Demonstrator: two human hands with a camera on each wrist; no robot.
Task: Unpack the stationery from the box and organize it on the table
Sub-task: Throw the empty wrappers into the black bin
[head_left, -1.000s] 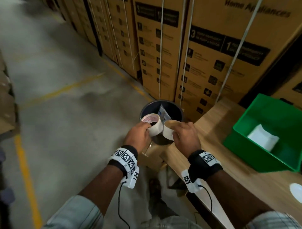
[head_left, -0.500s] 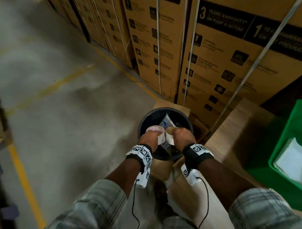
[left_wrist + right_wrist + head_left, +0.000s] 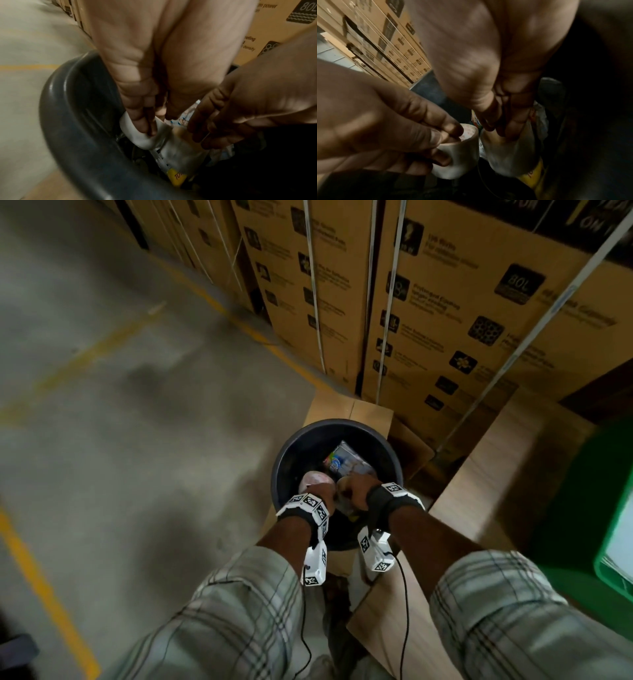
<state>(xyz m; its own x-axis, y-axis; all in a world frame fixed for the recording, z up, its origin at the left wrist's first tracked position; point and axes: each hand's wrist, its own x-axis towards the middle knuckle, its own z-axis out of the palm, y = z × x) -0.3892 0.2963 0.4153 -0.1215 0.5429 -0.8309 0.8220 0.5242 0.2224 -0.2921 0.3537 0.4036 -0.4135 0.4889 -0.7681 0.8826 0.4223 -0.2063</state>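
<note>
A dark round bucket (image 3: 284, 453) stands on the floor beside the table, with a clear printed packet (image 3: 346, 460) and other items inside. My left hand (image 3: 321, 493) reaches into the bucket and grips a white tape roll (image 3: 460, 155), with fingers hooked into its red-printed core. My right hand (image 3: 356, 491) is next to it and grips a second, paler tape roll (image 3: 508, 155) from above. In the left wrist view both rolls sit low against the bucket's inner wall (image 3: 56, 108). A yellow-labelled packet (image 3: 175, 177) lies beneath them.
Tall strapped cardboard boxes (image 3: 445, 302) form a wall behind the bucket. A small cardboard box (image 3: 346, 407) lies behind the bucket. The wooden table (image 3: 507, 460) runs along the right and carries a green bin (image 3: 616, 508). Grey concrete floor (image 3: 120, 405) with yellow lines spreads left.
Both hands have gone down with their tape rolls from above the bucket's rim into the bucket. The head view has tipped down and swung left, away from the table.
</note>
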